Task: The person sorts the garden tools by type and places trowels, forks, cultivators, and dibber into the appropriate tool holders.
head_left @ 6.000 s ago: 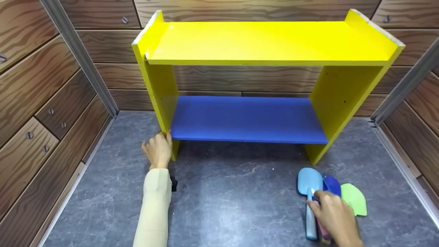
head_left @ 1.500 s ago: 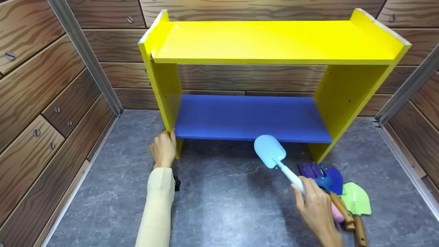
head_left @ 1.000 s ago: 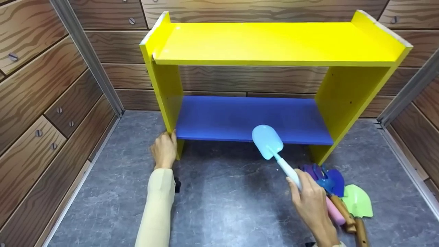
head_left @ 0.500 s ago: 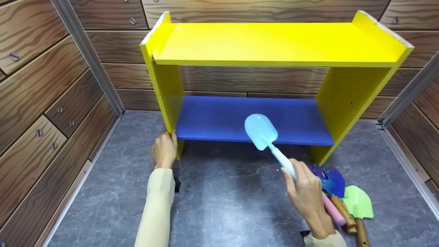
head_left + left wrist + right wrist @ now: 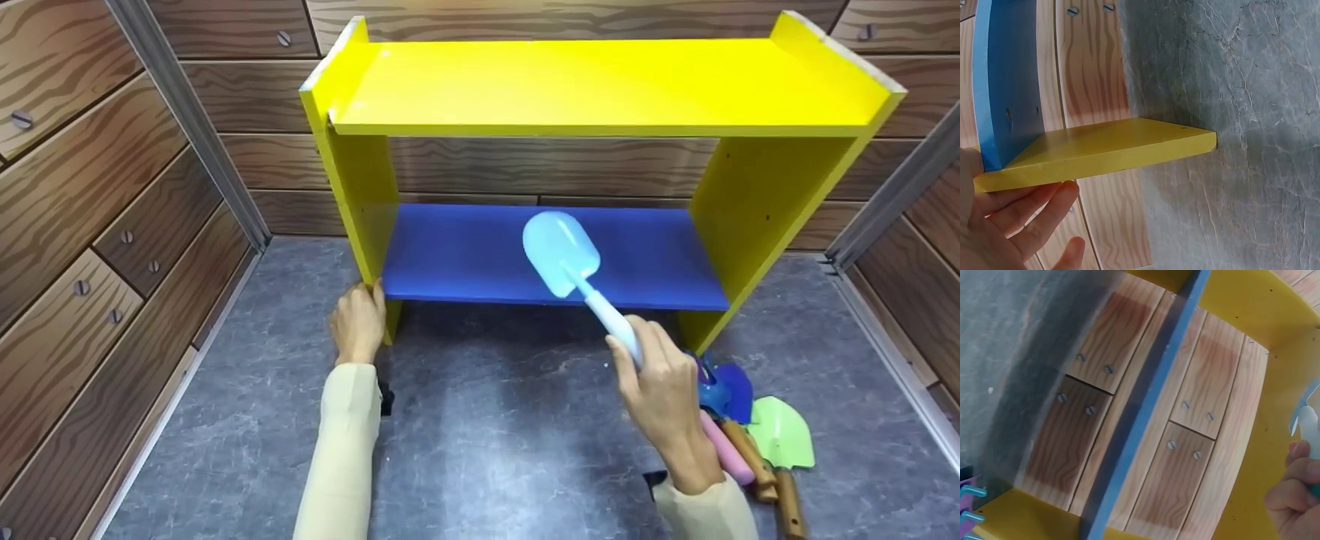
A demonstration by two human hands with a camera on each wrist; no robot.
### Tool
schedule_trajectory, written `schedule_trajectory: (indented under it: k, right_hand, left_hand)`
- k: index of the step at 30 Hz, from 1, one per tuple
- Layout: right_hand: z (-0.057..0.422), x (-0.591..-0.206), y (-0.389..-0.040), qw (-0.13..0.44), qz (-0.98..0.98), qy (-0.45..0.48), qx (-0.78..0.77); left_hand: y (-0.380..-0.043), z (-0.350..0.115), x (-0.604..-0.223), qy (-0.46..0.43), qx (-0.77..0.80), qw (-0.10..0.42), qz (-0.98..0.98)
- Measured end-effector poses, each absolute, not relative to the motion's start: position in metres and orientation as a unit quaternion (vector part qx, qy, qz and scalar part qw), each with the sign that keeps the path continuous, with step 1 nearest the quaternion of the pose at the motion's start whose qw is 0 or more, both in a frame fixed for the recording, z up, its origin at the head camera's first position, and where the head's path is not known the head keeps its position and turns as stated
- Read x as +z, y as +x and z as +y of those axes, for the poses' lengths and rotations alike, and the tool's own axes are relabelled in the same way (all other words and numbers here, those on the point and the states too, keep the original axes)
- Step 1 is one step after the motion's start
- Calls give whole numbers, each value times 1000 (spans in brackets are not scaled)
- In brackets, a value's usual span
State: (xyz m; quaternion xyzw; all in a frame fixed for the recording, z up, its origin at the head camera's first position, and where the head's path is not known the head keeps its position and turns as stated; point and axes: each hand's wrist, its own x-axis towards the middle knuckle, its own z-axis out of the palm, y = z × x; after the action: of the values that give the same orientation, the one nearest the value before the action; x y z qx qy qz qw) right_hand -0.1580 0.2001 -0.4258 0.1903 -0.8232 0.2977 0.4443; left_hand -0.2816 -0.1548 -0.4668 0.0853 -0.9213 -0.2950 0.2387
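Observation:
My right hand (image 5: 660,382) grips the handle of a light blue toy trowel (image 5: 556,247). Its scoop points up and away, held in front of the blue middle board (image 5: 465,247) of a yellow shelf unit (image 5: 585,82). Only part of the trowel (image 5: 1310,422) shows at the right edge of the right wrist view. With the left hand (image 5: 358,324) I hold the front edge of the unit's left side panel, beside the blue board's corner. In the left wrist view, fingers (image 5: 1053,211) lie along the outer face of the yellow panel (image 5: 1106,147).
Several garden tools lie in a pile at the right: a blue fork (image 5: 712,394), a dark blue scoop (image 5: 736,390), a pink handle (image 5: 726,450), wooden handles and a green trowel (image 5: 781,435). Wood-patterned walls (image 5: 90,225) enclose the grey floor (image 5: 480,450) on three sides.
The right hand has picked the light blue trowel off the pile, then carried it left, up and forward to in front of the blue board. The left hand stays on the side panel.

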Motion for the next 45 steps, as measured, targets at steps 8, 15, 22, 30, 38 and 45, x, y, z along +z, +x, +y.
schedule_trajectory:
  k: [8,15,22,30,38,45]
  right_hand:
    - [190,-406,-163,461,-809,198,305]
    - [185,-389,-169,464,-798,210,322]
    - [180,-376,-174,471,-790,218,326]
    - [181,-361,-180,492,-780,226,314]
    - [183,-342,-184,506,-773,235,303]
    - [186,-327,-188,516,-769,230,300]
  left_hand:
    - [-281,-154,-466,89,-285,236,-925]
    - [-280,-153,-465,87,-289,229,-925]
    - [-280,-152,-465,83,-294,228,-925]
    - [-280,-154,-467,84,-296,225,-925]
    - [-278,-153,-467,82,-292,222,-927]
    - [-279,-153,-467,80,-292,223,-926]
